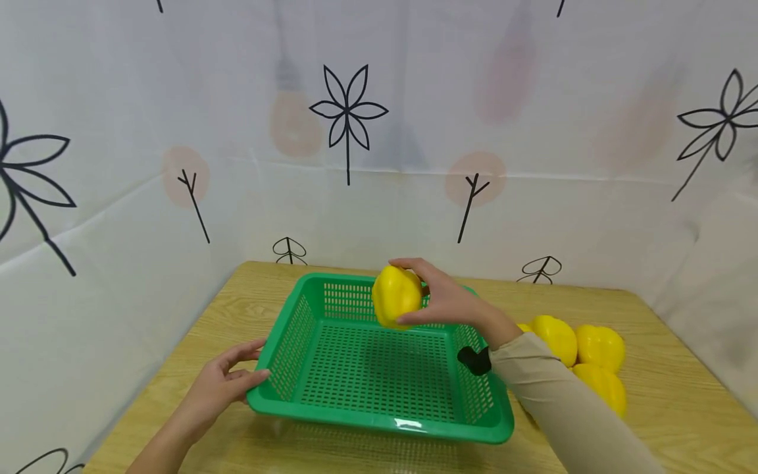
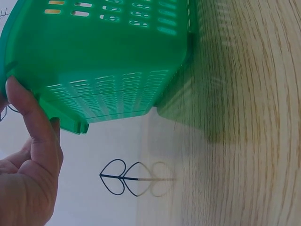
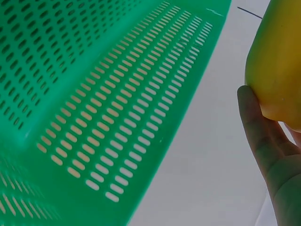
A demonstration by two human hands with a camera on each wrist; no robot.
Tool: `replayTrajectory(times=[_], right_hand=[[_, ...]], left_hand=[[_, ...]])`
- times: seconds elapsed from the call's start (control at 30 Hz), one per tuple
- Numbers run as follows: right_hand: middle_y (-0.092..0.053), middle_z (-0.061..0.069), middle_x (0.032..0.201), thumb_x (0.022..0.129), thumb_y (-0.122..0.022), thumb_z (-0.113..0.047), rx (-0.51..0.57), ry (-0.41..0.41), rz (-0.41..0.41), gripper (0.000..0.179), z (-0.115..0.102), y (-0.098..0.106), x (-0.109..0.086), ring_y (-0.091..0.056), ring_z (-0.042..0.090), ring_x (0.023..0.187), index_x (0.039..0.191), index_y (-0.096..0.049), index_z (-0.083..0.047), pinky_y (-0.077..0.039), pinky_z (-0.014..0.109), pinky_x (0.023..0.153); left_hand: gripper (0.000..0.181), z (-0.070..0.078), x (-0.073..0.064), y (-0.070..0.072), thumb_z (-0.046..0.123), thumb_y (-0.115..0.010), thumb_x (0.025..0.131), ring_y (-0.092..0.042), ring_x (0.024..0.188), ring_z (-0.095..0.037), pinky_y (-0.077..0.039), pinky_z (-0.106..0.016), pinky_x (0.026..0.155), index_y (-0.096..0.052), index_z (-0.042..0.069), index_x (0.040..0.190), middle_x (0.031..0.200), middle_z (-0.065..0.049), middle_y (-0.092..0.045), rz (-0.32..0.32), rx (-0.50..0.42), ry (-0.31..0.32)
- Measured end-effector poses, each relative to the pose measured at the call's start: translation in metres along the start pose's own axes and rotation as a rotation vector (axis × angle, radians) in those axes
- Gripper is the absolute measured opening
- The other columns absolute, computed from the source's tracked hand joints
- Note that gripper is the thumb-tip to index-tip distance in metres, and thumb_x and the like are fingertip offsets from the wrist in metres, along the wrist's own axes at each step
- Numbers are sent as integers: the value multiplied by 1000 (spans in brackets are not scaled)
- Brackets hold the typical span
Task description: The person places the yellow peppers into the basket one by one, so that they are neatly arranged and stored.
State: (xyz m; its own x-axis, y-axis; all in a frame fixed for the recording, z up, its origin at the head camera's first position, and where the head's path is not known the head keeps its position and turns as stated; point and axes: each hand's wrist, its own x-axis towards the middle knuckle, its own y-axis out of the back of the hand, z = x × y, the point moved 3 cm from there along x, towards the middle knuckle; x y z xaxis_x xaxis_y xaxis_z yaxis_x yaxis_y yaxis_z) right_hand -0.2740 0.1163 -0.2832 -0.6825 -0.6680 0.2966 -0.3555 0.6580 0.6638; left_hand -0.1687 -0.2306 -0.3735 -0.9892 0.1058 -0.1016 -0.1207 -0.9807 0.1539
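My right hand holds a yellow bell pepper between thumb and fingers, above the far part of a green plastic basket. In the right wrist view the pepper is partly cut off by the frame edge, with the fingers against its lower end. At the basket's left side, my left hand grips the rim, thumb over the edge. The left wrist view shows that hand at the rim, beside the slotted wall. Inside the basket only the perforated bottom shows.
Several yellow bell peppers lie on the wooden table right of the basket, partly hidden by my right sleeve. A black thing shows at my right wrist. A white patterned curtain stands behind and at the sides.
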Motion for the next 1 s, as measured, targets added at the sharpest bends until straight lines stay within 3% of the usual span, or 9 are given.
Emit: replayTrajectory(times=[0.77, 1.0], right_hand=[[-39, 8, 132, 73, -79, -20, 29, -7, -61, 82, 12, -42, 41, -48, 23, 104, 142, -35, -11, -51, 31, 76], [-40, 8, 133, 73, -80, -26, -46, -17, -109, 83, 16, -59, 56, -46, 21, 108, 142, -36, -10, -50, 30, 77]], left_hand=[[64, -1, 0, 1, 16, -65, 88, -64, 79, -21, -53, -38, 67, -34, 5, 143, 134, -20, -35, -9, 2, -2], [64, -1, 0, 1, 16, -65, 88, -64, 80, -20, -53, -38, 67, -34, 5, 143, 136, -21, -33, -7, 3, 7]])
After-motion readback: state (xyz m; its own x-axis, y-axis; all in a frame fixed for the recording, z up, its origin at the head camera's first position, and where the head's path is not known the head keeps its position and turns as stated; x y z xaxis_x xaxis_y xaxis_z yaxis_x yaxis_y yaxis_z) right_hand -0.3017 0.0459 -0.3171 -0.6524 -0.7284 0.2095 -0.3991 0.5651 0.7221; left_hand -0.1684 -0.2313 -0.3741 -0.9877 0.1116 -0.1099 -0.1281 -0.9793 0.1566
